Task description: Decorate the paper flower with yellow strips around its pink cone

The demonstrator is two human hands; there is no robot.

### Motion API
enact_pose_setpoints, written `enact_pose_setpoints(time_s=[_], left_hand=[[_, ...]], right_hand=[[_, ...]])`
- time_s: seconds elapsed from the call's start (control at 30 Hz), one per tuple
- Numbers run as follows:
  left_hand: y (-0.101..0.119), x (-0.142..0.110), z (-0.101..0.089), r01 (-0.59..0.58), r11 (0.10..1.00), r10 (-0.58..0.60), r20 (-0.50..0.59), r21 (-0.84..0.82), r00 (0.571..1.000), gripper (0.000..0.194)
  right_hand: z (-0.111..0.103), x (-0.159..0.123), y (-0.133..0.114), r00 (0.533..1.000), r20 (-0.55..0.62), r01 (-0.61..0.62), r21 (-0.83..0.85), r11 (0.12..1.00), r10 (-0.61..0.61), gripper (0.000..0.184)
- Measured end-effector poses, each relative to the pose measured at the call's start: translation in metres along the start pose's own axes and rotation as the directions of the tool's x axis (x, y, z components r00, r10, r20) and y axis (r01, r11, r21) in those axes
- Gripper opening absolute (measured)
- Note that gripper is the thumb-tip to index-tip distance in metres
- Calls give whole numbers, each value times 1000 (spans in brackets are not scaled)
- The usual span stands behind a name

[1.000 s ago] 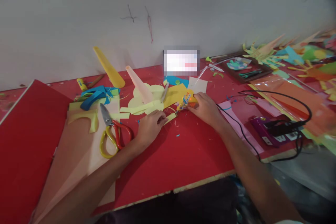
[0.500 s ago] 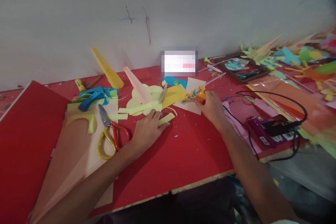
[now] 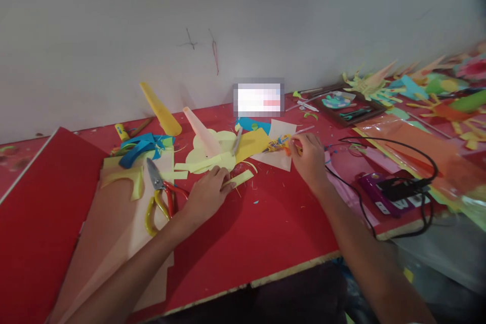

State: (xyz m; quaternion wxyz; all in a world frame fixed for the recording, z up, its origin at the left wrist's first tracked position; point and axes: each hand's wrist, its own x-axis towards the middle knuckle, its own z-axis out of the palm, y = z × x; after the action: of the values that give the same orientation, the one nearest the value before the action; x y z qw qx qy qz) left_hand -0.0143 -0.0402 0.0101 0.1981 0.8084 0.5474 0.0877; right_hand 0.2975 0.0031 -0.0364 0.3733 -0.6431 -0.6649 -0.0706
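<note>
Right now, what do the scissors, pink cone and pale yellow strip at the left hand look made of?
Scissors: grey blades with a dull sheen, likely metal; handles glossy, bright-coloured, probably plastic or coated. Pink cone: matte, no shine, paper or thin foam; can't tell. Pale yellow strip: flat, matte, likely paper or foam.

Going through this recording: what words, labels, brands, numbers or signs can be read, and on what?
No text reads with certainty.
Purple box: large white marks, blurred; one may be a "W", but I cannot confirm it.
Screen by the wall: pixelated, unreadable.
Yellow tube: dark marking, too small to read.
</note>
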Motion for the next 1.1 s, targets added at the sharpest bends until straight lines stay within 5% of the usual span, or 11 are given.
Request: enact_pose_setpoints(time_s=[0.43,0.77,0.87,1.0,1.1], left_hand=[[8,-8,2,-20,972,24,-18,234,1000,20],[-11,4,6,-1,996,4,30,-89,1000,3],[-13,5,6,-55,991,57,17,-124,998,13],[-15,10,7,-104,955,68,-136,-278,988,20],[-13,19,12,-113,879,-44,-314,-464,948,20]], right_hand=[[0,0,-4,998,22,60,57,997,-61,20],[-6,-3,-17,998,-30,63,138,989,-59,22],[-10,-2,-24,998,-53,51,204,978,-41,24],[-15,1,-35,997,-70,16,320,947,7,26],[-18,-1,-52,999,-8,-26,427,904,32,29]])
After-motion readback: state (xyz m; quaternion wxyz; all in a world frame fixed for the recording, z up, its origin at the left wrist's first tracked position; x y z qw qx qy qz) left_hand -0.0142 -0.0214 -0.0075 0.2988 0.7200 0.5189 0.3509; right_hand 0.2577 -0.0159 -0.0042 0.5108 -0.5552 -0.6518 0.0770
